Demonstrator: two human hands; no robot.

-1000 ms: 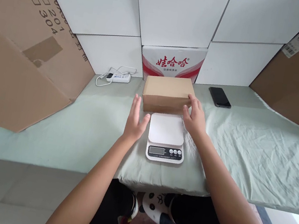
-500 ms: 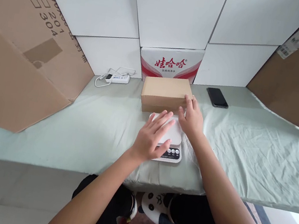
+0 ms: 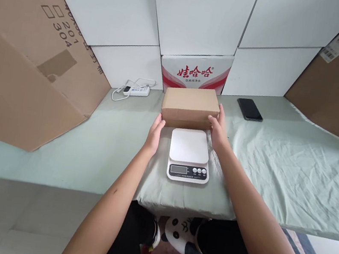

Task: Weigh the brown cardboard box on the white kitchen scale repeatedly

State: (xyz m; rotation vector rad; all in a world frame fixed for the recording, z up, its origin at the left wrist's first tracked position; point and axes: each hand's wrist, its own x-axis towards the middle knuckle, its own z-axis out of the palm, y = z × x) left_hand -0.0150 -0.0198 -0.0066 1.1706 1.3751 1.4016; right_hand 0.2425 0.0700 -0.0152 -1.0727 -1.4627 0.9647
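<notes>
My left hand (image 3: 154, 135) is resting at the left front corner of the brown box (image 3: 191, 100), half open, with the fingers along the side and the thumb near the front edge. My right hand (image 3: 219, 133) is curving around the right front corner, also half open, and its thumb is pressing on the front face. So I am holding the box between both hands. It is lying closed on the desk (image 3: 114, 144), just behind the white scale (image 3: 190, 148) and in front of the printed carton (image 3: 194, 72). To the right, a dark phone (image 3: 250, 109) is lying flat, well apart from my fingers.
</notes>
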